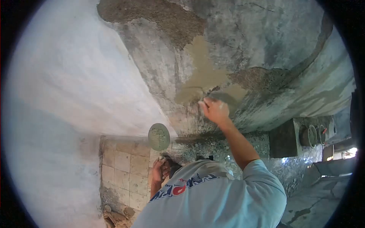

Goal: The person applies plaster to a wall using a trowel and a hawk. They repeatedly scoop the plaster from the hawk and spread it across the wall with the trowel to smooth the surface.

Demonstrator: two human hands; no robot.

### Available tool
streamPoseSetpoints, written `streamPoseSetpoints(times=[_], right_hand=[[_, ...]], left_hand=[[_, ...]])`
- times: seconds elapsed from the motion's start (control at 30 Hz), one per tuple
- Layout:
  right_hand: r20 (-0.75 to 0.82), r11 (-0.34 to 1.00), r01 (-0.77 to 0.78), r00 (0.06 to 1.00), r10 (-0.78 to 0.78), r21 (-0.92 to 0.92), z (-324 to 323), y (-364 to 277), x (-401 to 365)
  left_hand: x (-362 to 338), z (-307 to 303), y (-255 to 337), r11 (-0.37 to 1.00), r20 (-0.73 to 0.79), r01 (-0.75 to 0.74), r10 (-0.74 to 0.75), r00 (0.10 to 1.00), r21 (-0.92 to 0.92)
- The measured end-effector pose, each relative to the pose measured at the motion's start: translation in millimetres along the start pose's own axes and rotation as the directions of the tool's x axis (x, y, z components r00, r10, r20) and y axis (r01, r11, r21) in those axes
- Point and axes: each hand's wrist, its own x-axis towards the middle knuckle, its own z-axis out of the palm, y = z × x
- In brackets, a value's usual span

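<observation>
At the lower middle, my left hand [161,169] is closed around the short handle of a round green pan [159,136]. Wet grey mortar seems to lie in the pan. My right hand [216,110] reaches up to the wall with its fingers curled in. Whatever it grips is hard to make out; a smooth grey-green shape beside the hand could be a blade or wet mortar. Fresh tan mortar [205,74] is spread on the wall just above this hand, with a dark rough spot at its edge.
Bare rough patches [156,17] break the old grey wall [262,34]. A pale wall [87,76] meets it at the left. Below lie floor tiles [129,171] and scattered rubble. A dark block [285,138] and buckets [308,136] stand at right.
</observation>
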Motion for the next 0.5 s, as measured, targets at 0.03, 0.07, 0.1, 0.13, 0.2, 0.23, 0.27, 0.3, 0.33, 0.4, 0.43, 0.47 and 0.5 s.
streamPoseSetpoints(times=[0.03, 0.07, 0.1, 0.13, 0.2, 0.23, 0.27, 0.3, 0.33, 0.4, 0.43, 0.47, 0.5], right_hand=[[-0.076, 1.000, 0.006, 0.997, -0.006, -0.001, -13.3, 9.1, 4.6], [-0.150, 1.000, 0.012, 0.989, -0.013, -0.003, -26.6, 18.0, 8.7], [-0.222, 1.000, 0.021, 0.975, -0.023, -0.008, -40.9, 26.8, 11.7], [-0.276, 0.999, 0.005, 0.961, 0.011, 0.054, -55.8, 35.1, 14.2], [-0.380, 0.983, -0.007, 0.922, 0.078, 0.185, -85.0, 49.0, 21.0], [-0.450, 0.960, 0.024, 0.886, 0.109, 0.279, -100.5, 54.6, 25.3], [-0.513, 0.927, 0.061, 0.845, 0.149, 0.371, -111.5, 61.2, 26.3], [-0.464, 0.852, 0.010, 0.842, 0.275, 0.524, -118.3, 74.5, 22.2], [-0.396, 0.750, -0.038, 0.831, 0.391, 0.661, -126.3, 89.2, 17.5], [-0.286, 0.560, -0.049, 0.821, 0.493, 0.827, -129.3, 100.3, 13.3], [-0.262, 0.491, -0.016, 0.830, 0.492, 0.871, -126.0, 100.5, 10.1], [-0.238, 0.417, 0.015, 0.839, 0.490, 0.909, -120.4, 100.3, 7.3], [-0.197, 0.398, -0.031, 0.832, 0.518, 0.917, -110.0, 96.2, 6.1]], left_hand=[[2.3, 4.2, -0.1, 1.000, 0.011, 0.003, -0.003, 1.000, -0.004], [7.1, 2.7, -1.5, 1.000, 0.041, 0.022, -0.022, 0.999, 0.000], [13.9, -2.0, -3.0, 0.999, 0.071, 0.040, -0.040, 0.997, 0.003], [18.3, -1.4, -3.4, 0.998, 0.100, 0.055, -0.056, 0.993, 0.004], [22.9, 8.1, -3.3, 0.997, 0.080, 0.051, -0.055, 0.995, 0.052], [20.4, 17.4, 0.3, 0.997, 0.102, 0.048, -0.054, 0.993, 0.057], [18.1, 22.1, 1.0, 0.997, 0.120, 0.044, -0.052, 0.991, 0.064], [19.0, 20.5, -2.0, 0.997, 0.133, 0.060, -0.067, 0.989, 0.053], [21.3, 17.7, -5.1, 0.996, 0.146, 0.076, -0.081, 0.986, 0.042], [23.2, 18.2, -8.1, 0.994, 0.167, 0.102, -0.109, 0.980, 0.046], [22.3, 20.4, -7.6, 0.992, 0.172, 0.113, -0.122, 0.977, 0.062], [21.4, 22.6, -5.9, 0.989, 0.176, 0.124, -0.136, 0.975, 0.080], [17.9, 27.4, -4.8, 0.986, 0.135, 0.143, -0.153, 0.979, 0.083]])
